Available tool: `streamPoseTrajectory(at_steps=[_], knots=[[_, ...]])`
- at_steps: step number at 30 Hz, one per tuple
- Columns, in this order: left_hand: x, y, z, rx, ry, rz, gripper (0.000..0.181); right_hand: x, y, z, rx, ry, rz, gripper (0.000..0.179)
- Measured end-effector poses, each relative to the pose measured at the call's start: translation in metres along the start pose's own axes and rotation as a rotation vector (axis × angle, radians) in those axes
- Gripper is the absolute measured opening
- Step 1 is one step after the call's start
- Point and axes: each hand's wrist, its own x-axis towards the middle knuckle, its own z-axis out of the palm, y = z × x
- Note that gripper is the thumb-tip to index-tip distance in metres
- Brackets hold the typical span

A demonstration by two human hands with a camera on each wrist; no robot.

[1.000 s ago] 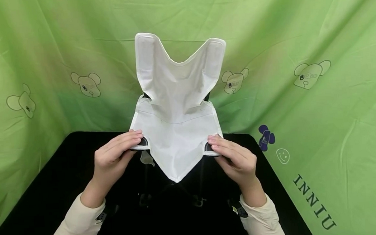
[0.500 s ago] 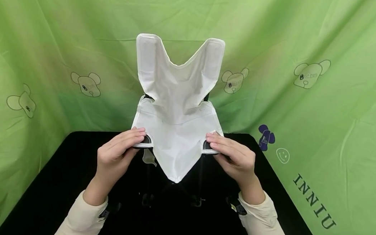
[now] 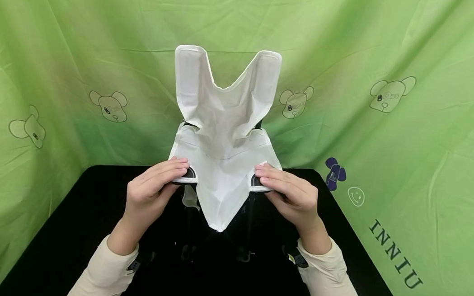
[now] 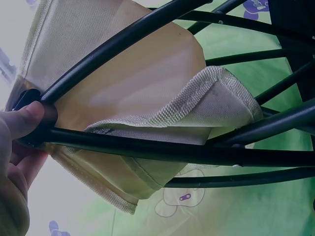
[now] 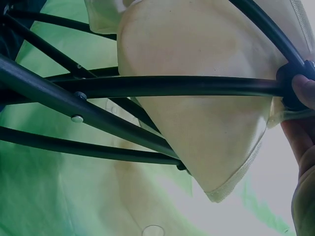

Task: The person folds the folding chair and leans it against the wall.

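Observation:
A small folding chair with a white fabric seat [image 3: 225,153] stands in the middle of the head view, its two back flaps pointing up. My left hand [image 3: 151,189] pinches the seat's front left corner at a black patch, fingers on top. At the front right corner, my right hand [image 3: 293,194] holds the matching black patch the same way. In the left wrist view the thumb presses a black joint [image 4: 44,118] where dark frame tubes [image 4: 147,145] meet. The right wrist view has the other thumb on a similar joint [image 5: 290,88], beside crossing tubes [image 5: 172,86] under the fabric.
The chair stands on a black-covered table [image 3: 100,174], where its legs are hard to make out. Green cloth walls [image 3: 133,50] with printed bear heads surround it at the back and both sides. A pale fabric flap [image 3: 190,197] hangs beneath the left corner.
Both hands have moved slightly inward, bringing the seat's front corners nearer each other. The back flaps have drawn slightly closer and lower, and the fabric sags more between the corners.

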Motion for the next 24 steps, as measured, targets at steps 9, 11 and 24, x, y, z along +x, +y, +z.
streamPoseTrajectory(at_steps=[9,11,24], knots=[[0.007,0.001,0.0,0.009,-0.045,0.005,0.022,0.007,0.001,0.002,-0.011,-0.01,0.003,0.011],[0.008,0.001,0.001,-0.002,-0.046,0.008,0.022,0.008,0.001,0.001,0.003,-0.014,0.005,0.012],[0.015,-0.005,0.014,-0.059,-0.061,0.052,0.018,0.01,0.005,0.004,0.049,-0.017,0.01,0.012]])
